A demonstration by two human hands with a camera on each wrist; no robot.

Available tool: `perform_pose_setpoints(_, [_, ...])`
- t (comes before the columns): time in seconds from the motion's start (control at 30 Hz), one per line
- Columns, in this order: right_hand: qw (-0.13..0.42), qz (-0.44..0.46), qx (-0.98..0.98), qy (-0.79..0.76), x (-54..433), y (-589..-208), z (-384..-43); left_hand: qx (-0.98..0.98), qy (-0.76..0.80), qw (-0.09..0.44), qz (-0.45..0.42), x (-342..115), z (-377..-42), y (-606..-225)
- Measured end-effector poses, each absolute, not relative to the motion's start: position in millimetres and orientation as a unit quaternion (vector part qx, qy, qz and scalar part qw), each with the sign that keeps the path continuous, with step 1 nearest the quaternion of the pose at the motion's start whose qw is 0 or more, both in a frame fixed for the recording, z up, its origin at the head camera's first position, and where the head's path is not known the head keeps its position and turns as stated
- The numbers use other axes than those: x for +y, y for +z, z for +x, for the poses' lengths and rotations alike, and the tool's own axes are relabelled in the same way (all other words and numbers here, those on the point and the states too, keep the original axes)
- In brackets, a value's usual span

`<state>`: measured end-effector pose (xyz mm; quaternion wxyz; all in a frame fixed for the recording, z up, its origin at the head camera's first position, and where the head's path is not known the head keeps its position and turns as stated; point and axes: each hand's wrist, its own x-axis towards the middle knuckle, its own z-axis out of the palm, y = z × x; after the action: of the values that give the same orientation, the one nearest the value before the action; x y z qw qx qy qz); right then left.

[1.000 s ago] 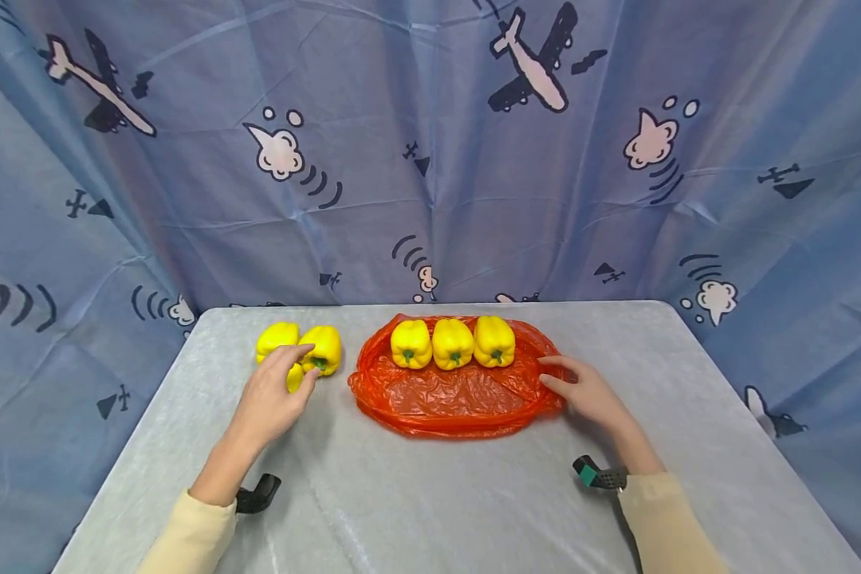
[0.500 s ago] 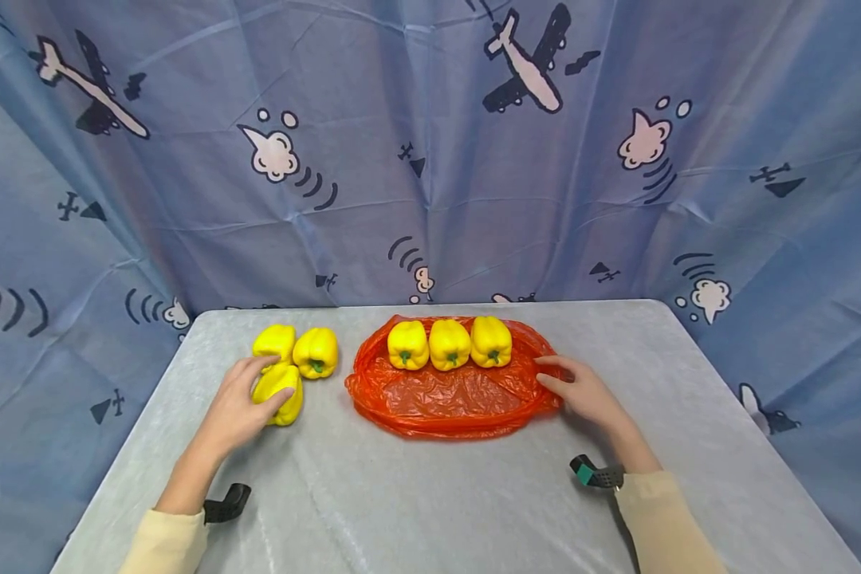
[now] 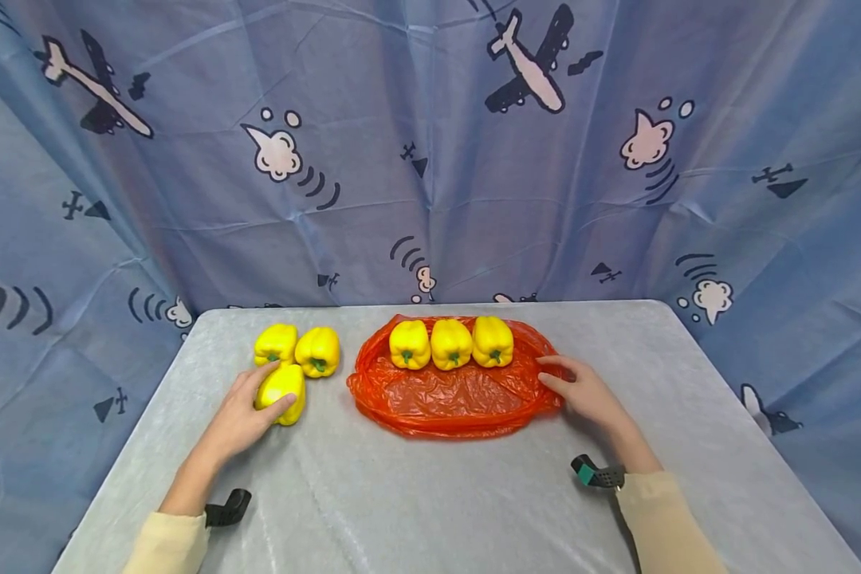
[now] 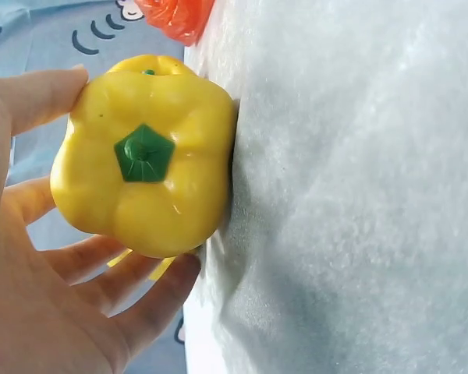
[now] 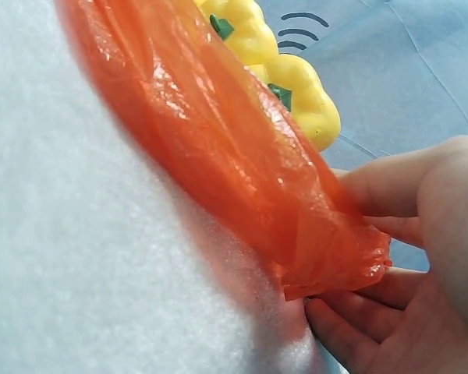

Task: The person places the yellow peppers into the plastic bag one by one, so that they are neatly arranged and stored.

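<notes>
My left hand (image 3: 240, 414) is around the nearest yellow bell pepper (image 3: 285, 391), thumb on one side and fingers on the other. In the left wrist view that bell pepper (image 4: 175, 195) shows its green stem towards the camera, low by the table. Just behind it are two more yellow peppers, a left one (image 3: 275, 341) and a right one (image 3: 319, 352). My right hand (image 3: 590, 392) holds the right end of a red plastic bag (image 3: 448, 399). In the right wrist view the bag's gathered end (image 5: 343, 257) lies between thumb and fingers.
Three yellow peppers stand in a row at the back of the bag: a left one (image 3: 410, 344), a middle one (image 3: 451, 344) and a right one (image 3: 493, 341). The grey-covered table (image 3: 416, 510) ends at a patterned blue curtain (image 3: 430, 159).
From above the peppers, my left hand has come left and nearer to me, and its fingers now surround the nearest pepper. The right hand has stayed at the bag's end.
</notes>
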<state>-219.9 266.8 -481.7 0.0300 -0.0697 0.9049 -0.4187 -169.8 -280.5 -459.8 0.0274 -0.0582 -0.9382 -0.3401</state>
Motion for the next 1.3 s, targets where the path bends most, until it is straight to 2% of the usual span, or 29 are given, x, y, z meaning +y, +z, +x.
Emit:
perform_pose_setpoints(0.2, [0.029,-0.069,0.903,-0.423,265.1,-481.5,-220.2,-0.939,-0.34,0.016,-0.054,-279.4,-170.4,-460.8])
perform_pose_setpoints(0.57, [0.035,-0.072,0.897,-0.434,267.4,-481.2,-223.6,-0.941,-0.332,0.042,-0.051,-263.7,-168.5,-446.2])
perform_pose_setpoints(0.83, [0.037,-0.068,0.9,-0.43,266.8,-480.2,-223.2,-0.932,-0.344,0.076,-0.09,-236.0,-170.1,-433.6])
perform_pose_setpoints(1.3, [0.034,-0.067,0.9,-0.429,266.9,-482.1,-221.5,-0.924,-0.341,0.081,-0.154,-176.8,-173.3,-416.8])
